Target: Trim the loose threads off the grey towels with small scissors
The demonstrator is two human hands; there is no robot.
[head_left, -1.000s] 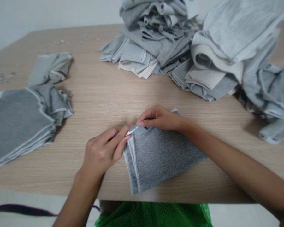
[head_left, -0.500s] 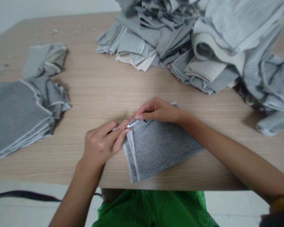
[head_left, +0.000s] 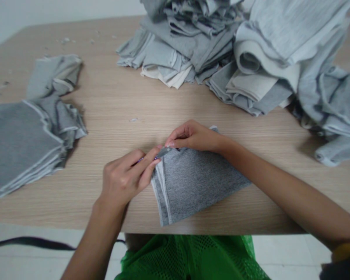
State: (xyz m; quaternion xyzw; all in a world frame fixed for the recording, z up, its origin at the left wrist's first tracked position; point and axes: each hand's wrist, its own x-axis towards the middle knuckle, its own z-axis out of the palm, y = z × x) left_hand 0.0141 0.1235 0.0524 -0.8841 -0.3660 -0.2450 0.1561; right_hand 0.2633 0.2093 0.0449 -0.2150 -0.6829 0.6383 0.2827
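A grey knit fabric piece [head_left: 192, 182] with pale stitched edges lies near the front edge of the wooden table [head_left: 119, 105]. My right hand [head_left: 194, 137] is closed in a pinch on the piece's top corner. My left hand [head_left: 125, 179] is closed around a small metal tool [head_left: 162, 152], a thin purple part of it showing by the fingers. The tool's tip touches the fabric corner just beside my right fingertips.
A flat stack of grey pieces [head_left: 23, 144] lies at the left with a crumpled piece [head_left: 56, 76] behind it. A big heap of grey and cream fabric [head_left: 251, 50] fills the back and right. Lint scraps dot the far left. Green mesh [head_left: 192, 258] shows below the table edge.
The view shifted down slightly between the oldest frame and half a second ago. Since then both hands stay at the fabric corner, with the tool tip barely moved.
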